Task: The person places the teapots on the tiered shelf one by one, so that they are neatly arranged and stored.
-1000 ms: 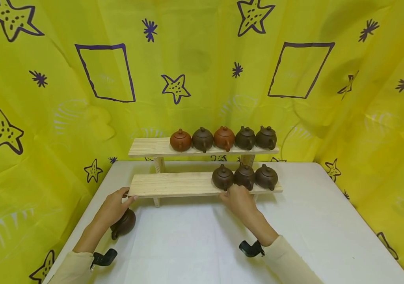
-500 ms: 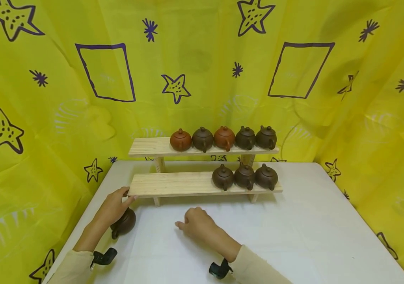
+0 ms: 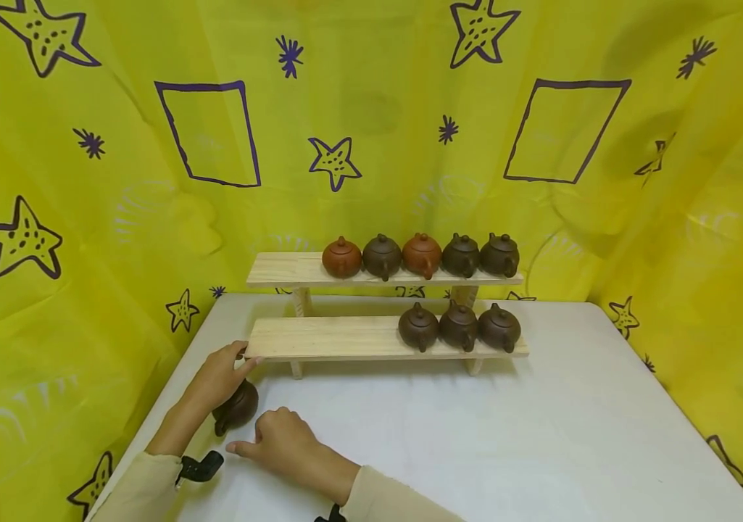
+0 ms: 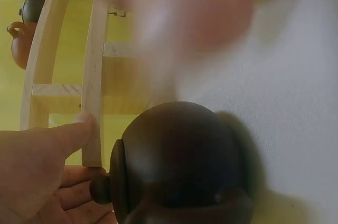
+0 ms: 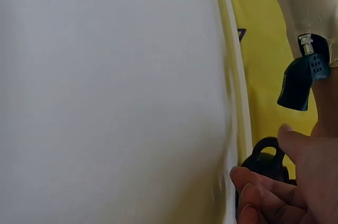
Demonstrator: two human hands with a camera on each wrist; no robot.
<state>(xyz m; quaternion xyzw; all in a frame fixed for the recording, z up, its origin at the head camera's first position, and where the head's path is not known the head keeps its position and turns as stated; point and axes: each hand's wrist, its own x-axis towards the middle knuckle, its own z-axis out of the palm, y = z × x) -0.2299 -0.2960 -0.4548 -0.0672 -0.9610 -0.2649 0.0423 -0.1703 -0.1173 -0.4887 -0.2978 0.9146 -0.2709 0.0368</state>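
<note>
My left hand (image 3: 217, 378) grips the left end of the lower board of a two-tier wooden shelf (image 3: 325, 337); in the left wrist view its thumb (image 4: 79, 131) lies on the board's edge, with the fingers at the end. A dark brown teapot (image 3: 242, 404) rests on the table beneath that hand, partly hidden by it. Close to the right of this teapot is my right hand (image 3: 283, 444), thumb out, fingers loosely bent, holding nothing. The right wrist view shows the teapot's looped handle (image 5: 257, 152) just beyond the thumb and fingers, with a gap between.
Three dark brown teapots (image 3: 459, 326) stand at the right of the lower board. On the upper board (image 3: 286, 268) several red-brown and dark teapots (image 3: 421, 254) form a row toward the right. A white cloth covers the table (image 3: 475, 435); yellow patterned curtains (image 3: 384, 145) enclose it.
My right hand has left the lower-board teapots and come left and nearer, beside the teapot on the table. My left hand stays on the shelf end. The head view has shifted slightly.
</note>
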